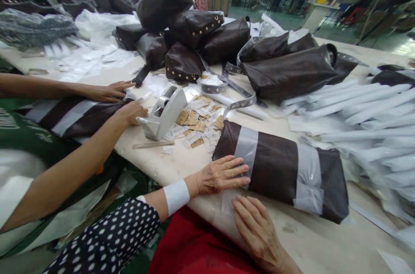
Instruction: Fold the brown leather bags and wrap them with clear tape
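Observation:
A dark brown leather-look handbag (pixel 279 164) lies on its side on the table, with two whitish translucent wrapping bands (pixel 309 168) around it. My left hand (pixel 223 174) rests flat over the left band near the bag's lower edge, fingers stretched out. Close to the table's front edge is my right hand (pixel 257 230), its fingers lightly bent and touching or just beside a loose translucent flap (pixel 228 202) below the bag. Nothing shows gripped in either hand. A studded strap (pixel 240 105) trails from the bag's top left.
On the left, a co-worker's hands (pixel 112 99) work on another banded bag (pixel 74 118). Between us stand a tape dispenser (pixel 167 112) and scattered hang tags (pixel 197 122). Brown bags (pixel 194 32) pile up behind. Rolled white paper or foam sheets (pixel 363 109) lie at right.

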The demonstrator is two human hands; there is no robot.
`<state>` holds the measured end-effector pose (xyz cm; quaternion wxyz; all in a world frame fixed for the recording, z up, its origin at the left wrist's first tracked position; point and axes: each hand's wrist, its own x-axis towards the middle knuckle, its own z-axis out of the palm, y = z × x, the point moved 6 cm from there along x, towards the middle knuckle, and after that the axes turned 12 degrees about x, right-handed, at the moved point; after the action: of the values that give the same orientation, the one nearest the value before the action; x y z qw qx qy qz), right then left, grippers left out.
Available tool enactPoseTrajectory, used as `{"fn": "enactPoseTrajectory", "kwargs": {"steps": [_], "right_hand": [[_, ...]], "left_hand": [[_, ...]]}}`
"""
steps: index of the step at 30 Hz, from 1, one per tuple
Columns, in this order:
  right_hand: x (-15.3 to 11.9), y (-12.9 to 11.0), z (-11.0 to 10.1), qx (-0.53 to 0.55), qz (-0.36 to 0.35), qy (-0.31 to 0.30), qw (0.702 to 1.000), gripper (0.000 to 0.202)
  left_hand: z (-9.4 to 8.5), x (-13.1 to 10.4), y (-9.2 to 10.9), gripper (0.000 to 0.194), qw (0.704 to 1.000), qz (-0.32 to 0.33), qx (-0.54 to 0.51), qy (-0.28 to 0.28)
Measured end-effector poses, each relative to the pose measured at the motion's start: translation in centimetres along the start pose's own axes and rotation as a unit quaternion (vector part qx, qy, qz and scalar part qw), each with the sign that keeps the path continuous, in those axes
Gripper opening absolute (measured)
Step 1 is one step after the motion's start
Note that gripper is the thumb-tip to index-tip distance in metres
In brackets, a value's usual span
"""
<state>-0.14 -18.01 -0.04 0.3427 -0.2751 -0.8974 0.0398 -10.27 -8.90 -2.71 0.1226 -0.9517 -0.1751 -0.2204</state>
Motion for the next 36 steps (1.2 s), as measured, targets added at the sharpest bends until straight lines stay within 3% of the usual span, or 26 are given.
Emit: {"fn": "enactPoseTrajectory", "kwargs": {"steps": [3, 8, 13, 18, 22, 26, 32, 36], "right_hand": [[0.4, 0.4, -0.2, 0.018, 0.022, 0.030, 0.999, 0.031], [0.3, 1.5, 0.1, 0.065, 0.069, 0.047, 0.994, 0.032], [0.4, 2.2, -0.5, 0.113, 0.145, 0.103, 0.978, 0.032], [0.8, 1.6, -1.4, 0.082, 0.115, 0.124, 0.982, 0.029], [1.6, 1.5, -2.7, 0.058, 0.089, 0.119, 0.987, 0.028], [2.7, 3.0, -3.8, 0.051, 0.098, 0.104, 0.988, 0.024], [2.9, 6.5, -3.3, 0.075, 0.181, 0.106, 0.975, 0.018], [3.1, 7.3, -3.1, 0.098, 0.206, 0.122, 0.966, 0.015]], "left_hand": [[-0.1, 0.0, 0.1, 0.033, 1.000, 0.000, 0.002, 0.002], [0.1, -0.1, 0.0, 0.037, 0.998, 0.008, -0.023, -0.054], [-0.3, 0.1, -0.2, 0.050, 0.992, 0.028, -0.064, -0.107], [-0.3, 0.2, -0.1, 0.063, 0.987, 0.031, -0.078, -0.136], [0.2, 0.1, 0.2, 0.051, 0.994, 0.010, -0.056, -0.091], [0.7, 0.0, 0.4, 0.042, 0.997, -0.016, -0.041, -0.058], [0.0, 0.5, 0.4, 0.039, 0.996, -0.073, -0.052, 0.023], [-0.6, 0.8, 0.2, 0.040, 0.987, -0.115, -0.086, 0.067]]}}
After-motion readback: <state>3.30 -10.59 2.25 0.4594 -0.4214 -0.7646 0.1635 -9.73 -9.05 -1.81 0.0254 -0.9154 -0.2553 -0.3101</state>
